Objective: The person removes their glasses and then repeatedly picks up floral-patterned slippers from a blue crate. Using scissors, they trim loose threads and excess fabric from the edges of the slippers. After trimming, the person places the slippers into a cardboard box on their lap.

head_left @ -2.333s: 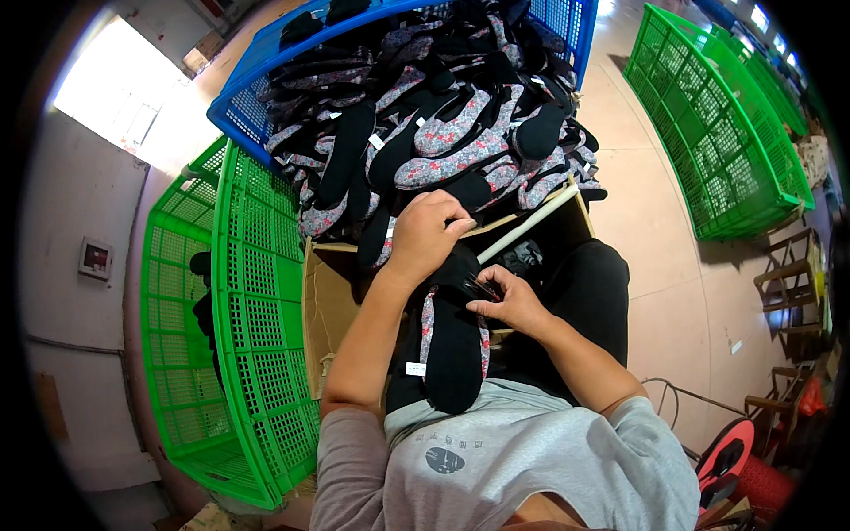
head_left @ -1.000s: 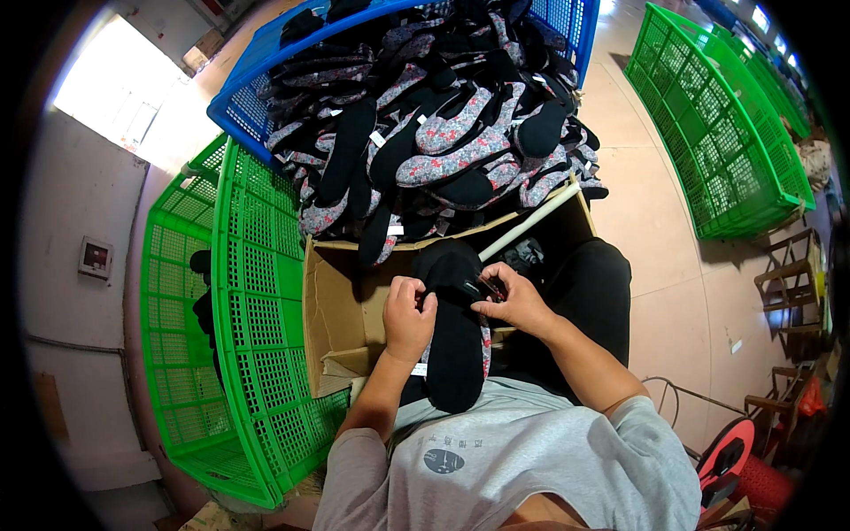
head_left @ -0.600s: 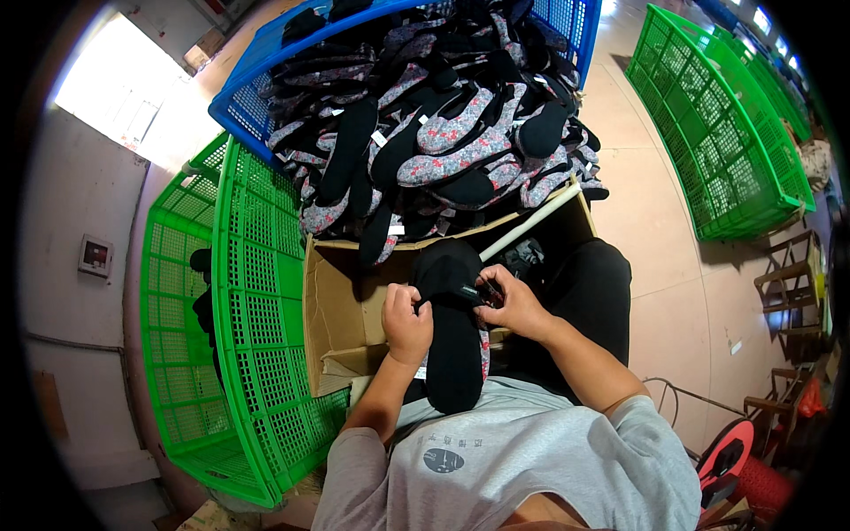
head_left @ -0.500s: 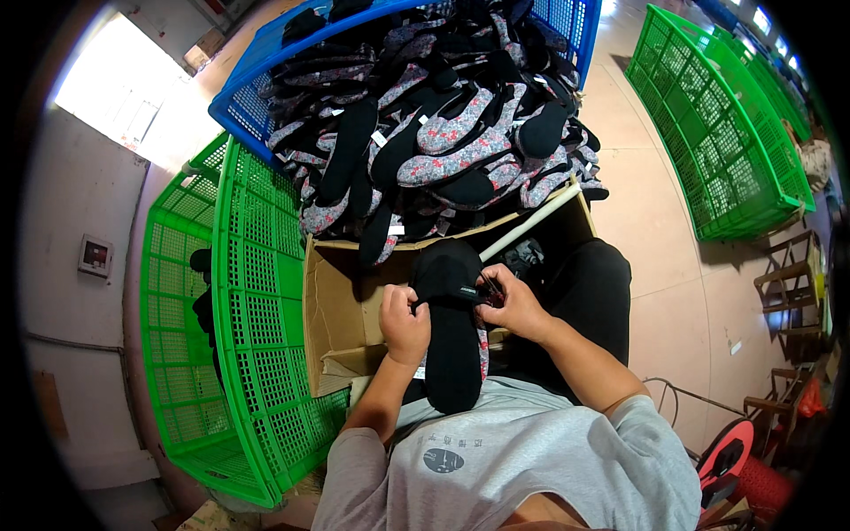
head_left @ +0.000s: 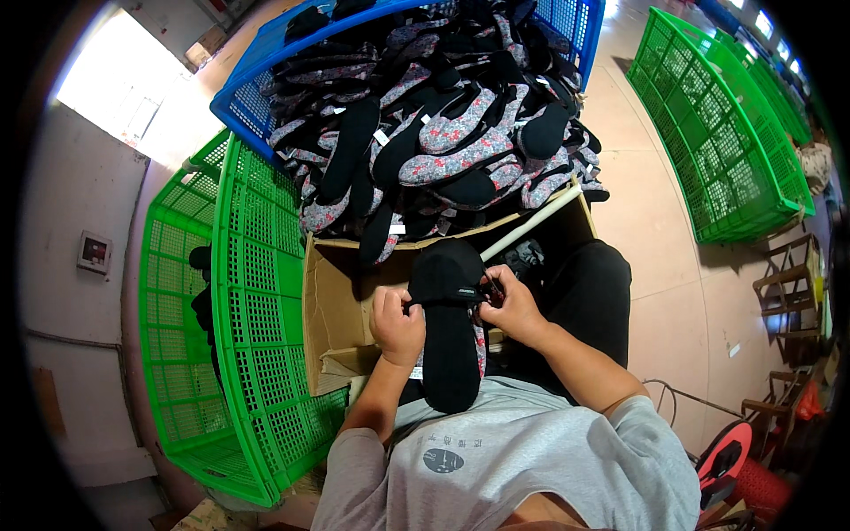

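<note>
A black slipper with a patterned grey-and-red side lies across my lap, its closed toe pointing away from me. My left hand is closed on the left edge of its upper, fingers curled in. At the opposite edge of the upper, my right hand is closed around a small dark-and-red tool, mostly hidden by the fingers. A white tag shows beside the sole. Just beyond the toe stands an open cardboard box, with a white tube slanting across it.
A large heap of similar slippers fills a blue crate ahead and spills toward the box. Green mesh crates stand close on my left. Another green crate is at the far right, near wooden racks.
My left hand has shifted slightly left and toward me along the slipper's edge. The slipper and my right hand have barely moved.
</note>
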The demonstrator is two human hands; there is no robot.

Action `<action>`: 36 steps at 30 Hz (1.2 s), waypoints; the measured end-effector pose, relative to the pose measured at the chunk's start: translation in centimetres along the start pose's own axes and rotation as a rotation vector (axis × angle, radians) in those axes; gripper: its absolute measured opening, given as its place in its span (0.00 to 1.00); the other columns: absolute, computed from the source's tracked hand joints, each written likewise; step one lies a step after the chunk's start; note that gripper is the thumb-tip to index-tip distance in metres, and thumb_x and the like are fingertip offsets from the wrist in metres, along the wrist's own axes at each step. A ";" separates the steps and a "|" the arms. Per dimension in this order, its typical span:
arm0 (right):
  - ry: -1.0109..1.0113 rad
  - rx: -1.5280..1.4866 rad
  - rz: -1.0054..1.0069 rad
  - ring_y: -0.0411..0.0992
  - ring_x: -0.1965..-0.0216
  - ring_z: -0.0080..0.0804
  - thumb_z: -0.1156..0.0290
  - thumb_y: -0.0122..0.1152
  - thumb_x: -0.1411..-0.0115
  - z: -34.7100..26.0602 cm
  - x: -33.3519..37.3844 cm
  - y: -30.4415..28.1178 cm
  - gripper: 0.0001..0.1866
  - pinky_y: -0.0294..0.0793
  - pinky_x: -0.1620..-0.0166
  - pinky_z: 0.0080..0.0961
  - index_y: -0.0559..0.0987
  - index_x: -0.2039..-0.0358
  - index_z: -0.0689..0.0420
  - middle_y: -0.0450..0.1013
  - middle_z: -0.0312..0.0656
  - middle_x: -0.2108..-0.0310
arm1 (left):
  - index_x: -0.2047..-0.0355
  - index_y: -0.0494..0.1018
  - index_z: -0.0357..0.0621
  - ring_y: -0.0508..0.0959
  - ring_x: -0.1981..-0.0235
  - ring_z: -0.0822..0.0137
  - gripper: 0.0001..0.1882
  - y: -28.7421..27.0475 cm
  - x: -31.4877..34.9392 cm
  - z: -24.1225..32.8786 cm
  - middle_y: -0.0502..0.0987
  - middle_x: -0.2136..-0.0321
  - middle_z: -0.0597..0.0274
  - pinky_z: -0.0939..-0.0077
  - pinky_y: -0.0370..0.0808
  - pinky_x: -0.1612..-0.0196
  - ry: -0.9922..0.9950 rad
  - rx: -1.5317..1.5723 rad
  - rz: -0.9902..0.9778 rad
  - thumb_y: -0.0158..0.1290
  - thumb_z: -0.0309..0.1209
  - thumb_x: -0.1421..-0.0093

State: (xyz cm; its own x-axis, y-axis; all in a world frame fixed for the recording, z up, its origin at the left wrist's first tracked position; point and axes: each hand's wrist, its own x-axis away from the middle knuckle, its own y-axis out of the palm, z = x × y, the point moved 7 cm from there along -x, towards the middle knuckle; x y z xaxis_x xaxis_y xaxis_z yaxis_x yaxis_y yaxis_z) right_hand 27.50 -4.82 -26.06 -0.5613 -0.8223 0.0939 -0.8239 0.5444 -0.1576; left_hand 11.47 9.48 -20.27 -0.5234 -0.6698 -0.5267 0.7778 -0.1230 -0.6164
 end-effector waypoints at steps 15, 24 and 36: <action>0.059 -0.140 0.023 0.68 0.68 0.19 0.74 0.68 0.46 1.2 -0.6 -0.1 0.20 0.70 0.62 0.19 0.70 0.55 0.56 0.69 0.33 0.68 | 0.46 0.66 0.36 0.75 0.59 0.69 0.23 3.8 2.2 -3.7 0.75 0.58 0.59 0.78 0.72 0.52 -0.974 0.759 -0.270 0.52 0.36 0.38; -0.190 -0.461 -0.212 0.69 0.46 0.30 0.78 0.69 0.46 -2.4 0.7 0.5 0.31 0.68 0.43 0.30 0.66 0.44 0.59 0.68 0.43 0.47 | 0.50 0.71 0.37 0.80 0.57 0.55 0.21 2.8 -0.8 -7.2 0.78 0.56 0.50 0.61 0.79 0.52 -1.128 1.357 0.080 0.50 0.40 0.36; -0.376 0.032 -0.193 0.70 0.45 0.39 0.70 0.77 0.54 -3.9 1.2 0.3 0.29 0.66 0.42 0.30 0.78 0.51 0.54 0.71 0.44 0.43 | 0.48 0.72 0.38 0.76 0.49 0.52 0.22 3.9 -0.1 -6.2 0.77 0.50 0.52 0.54 0.73 0.44 -1.375 1.530 0.187 0.52 0.39 0.37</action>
State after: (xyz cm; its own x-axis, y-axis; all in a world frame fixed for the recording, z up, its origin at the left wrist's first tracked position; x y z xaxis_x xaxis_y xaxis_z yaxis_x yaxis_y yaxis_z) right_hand 26.27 -4.96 -22.21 -0.3240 -0.9152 -0.2395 -0.9050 0.3736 -0.2033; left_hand 12.43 13.61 -26.29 -0.4406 -0.6455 0.6239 0.7571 0.1063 0.6446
